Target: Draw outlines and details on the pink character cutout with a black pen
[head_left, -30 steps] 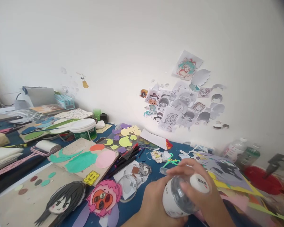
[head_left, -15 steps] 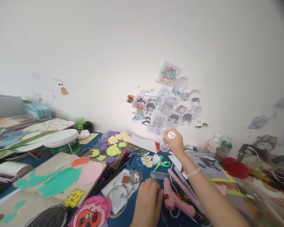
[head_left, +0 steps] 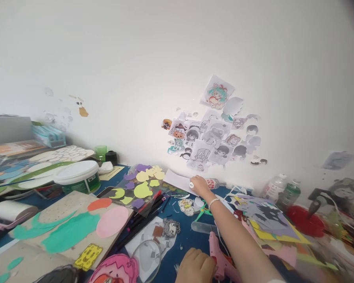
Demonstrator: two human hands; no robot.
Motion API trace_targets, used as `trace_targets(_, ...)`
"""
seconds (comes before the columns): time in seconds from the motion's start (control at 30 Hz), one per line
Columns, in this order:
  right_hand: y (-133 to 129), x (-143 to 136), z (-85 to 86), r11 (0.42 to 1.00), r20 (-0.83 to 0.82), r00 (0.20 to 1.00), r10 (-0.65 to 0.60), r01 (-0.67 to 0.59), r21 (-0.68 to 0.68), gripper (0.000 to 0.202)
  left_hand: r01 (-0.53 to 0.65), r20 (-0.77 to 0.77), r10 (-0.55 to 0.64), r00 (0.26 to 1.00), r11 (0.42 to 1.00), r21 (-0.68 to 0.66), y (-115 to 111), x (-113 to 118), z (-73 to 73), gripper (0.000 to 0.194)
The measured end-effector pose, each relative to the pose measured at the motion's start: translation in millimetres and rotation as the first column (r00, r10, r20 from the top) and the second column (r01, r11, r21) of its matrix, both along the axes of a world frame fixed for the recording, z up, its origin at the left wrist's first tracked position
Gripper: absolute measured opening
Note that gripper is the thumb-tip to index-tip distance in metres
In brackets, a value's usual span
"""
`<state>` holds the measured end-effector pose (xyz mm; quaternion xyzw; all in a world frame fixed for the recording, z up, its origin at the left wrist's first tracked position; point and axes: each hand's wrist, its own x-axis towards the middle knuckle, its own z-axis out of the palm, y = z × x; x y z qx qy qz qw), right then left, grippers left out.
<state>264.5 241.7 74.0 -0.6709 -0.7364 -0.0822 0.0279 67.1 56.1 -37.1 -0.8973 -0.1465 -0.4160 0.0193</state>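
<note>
My right hand (head_left: 201,186) reaches across the desk to the foot of the wall, its fingers closed round the neck end of a clear plastic bottle (head_left: 212,183) with a red-and-white label. The bottle lies on its side, its white cap showing at the left of my fingers. Nearer to me, my left hand (head_left: 195,267) is curled with knuckles up beside a pink glue gun (head_left: 220,255). A bit of red shows by its fingertips; what it holds, if anything, is hidden. Green-handled scissors (head_left: 203,212) lie under my right forearm. A round magnifying lens (head_left: 147,257) rests left of my left hand.
Left are a white-lidded tub (head_left: 76,173), foam sheets (head_left: 70,230) and a pink cartoon cutout (head_left: 115,267). Black pens (head_left: 144,216) lie mid-desk. Right stand two bottles (head_left: 275,186), a red dish (head_left: 305,222) and stacked paper (head_left: 262,214). Drawings (head_left: 202,151) cover part of the wall.
My right hand has moved left and down, and the bottle has turned so that it lies sideways along the wall. My left hand has shifted down and right, towards the glue gun.
</note>
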Motion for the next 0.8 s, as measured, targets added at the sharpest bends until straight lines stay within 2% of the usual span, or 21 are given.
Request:
trace_targets(0.1, -1.1, -6.1, -6.0, 0.997, 0.027, 0.999, 0.032, -0.03, -0.067, 0.033, 0.042, 0.021, -0.043, 0.999, 0.999, 0.023, -5.3, 9.3, -5.7, 0.015)
trace_targets(0.2, -7.4, -10.9, -6.8, 0.993, 0.007, 0.998, 0.061, -0.06, -0.106, 0.034, 0.062, 0.039, -0.064, 0.997, 0.997, 0.053, -13.9, 14.7, -5.5, 0.017)
trace_targets(0.37, -30.7, -19.9, 11.6, 0.99, -0.077, 0.991, 0.113, -0.119, -0.082, 0.033, 0.05, 0.041, -0.052, 0.998, 0.998, 0.047, -26.9, 7.7, 11.9, 0.018)
trace_targets(0.47, -62.2, -28.7, 32.2, 0.995, -0.128, 0.987, 0.1, -0.099, 0.015, 0.033, 0.031, 0.009, -0.031, 0.999, 0.999, 0.011, -32.5, 1.2, 30.1, 0.018)
trace_targets(0.57, -118.8, -40.9, 44.0, 0.993, -0.177, 0.983, 0.053, -0.033, 0.114, 0.03, -0.026, -0.03, 0.025, 0.999, 0.999, -0.044, -37.7, -6.1, 47.3, 0.017)
trace_targets(0.63, -168.9, -49.7, 37.0, 0.99, -0.207, 0.978, 0.006, 0.023, 0.137, 0.027, -0.096, -0.041, 0.093, 0.995, 0.991, -0.098, -41.5, -20.0, 54.3, 0.018)
trace_targets(0.67, -194.9, -54.0, 28.0, 0.991, -0.215, 0.976, -0.025, 0.053, 0.126, 0.026, -0.139, -0.039, 0.135, 0.99, 0.982, -0.129, -43.5, -32.3, 56.0, 0.018)
trace_targets(0.73, -242.8, -61.5, 0.8, 0.99, -0.219, 0.973, -0.074, 0.099, 0.104, 0.03, -0.212, -0.01, 0.214, 0.977, 0.959, -0.187, -47.0, -69.5, 56.4, 0.017)
trace_targets(0.8, -278.3, -67.0, -31.8, 0.993, -0.209, 0.975, -0.073, 0.091, 0.077, 0.04, -0.294, 0.045, 0.315, 0.948, 0.92, -0.26, -48.7, -120.5, 53.9, 0.018)
